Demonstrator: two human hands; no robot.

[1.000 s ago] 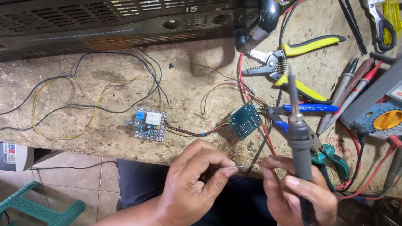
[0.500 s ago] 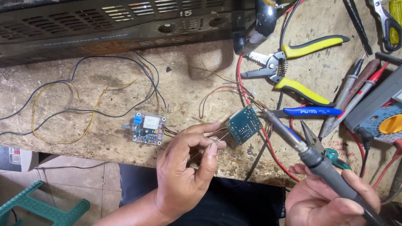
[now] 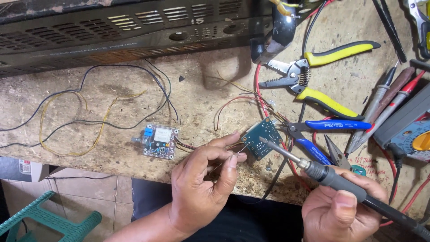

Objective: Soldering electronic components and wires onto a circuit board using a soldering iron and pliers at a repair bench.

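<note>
My left hand (image 3: 204, 188) pinches a thin strand of solder wire (image 3: 226, 157) between thumb and fingers, its end reaching toward a small teal circuit board (image 3: 262, 139) on the worn workbench (image 3: 112, 85). My right hand (image 3: 342, 210) grips a grey-handled soldering iron (image 3: 322, 172), and the iron's metal tip rests at the teal board's near edge. A second small board (image 3: 159, 141) with a blue part and a white part lies to the left, joined to the teal board by thin wires.
Yellow-handled wire strippers (image 3: 309, 80) and blue-handled pliers (image 3: 329, 127) lie right of the board, with probes and a multimeter (image 3: 410, 130) at the far right. A black vented amplifier case (image 3: 125, 27) spans the back. Black and yellow wires (image 3: 76, 116) loop at left. A green plastic stool (image 3: 49, 224) stands below.
The right hand tilted the soldering iron from upright and brought its tip down to the teal board. The left hand moved up and right toward that board with the solder wire.
</note>
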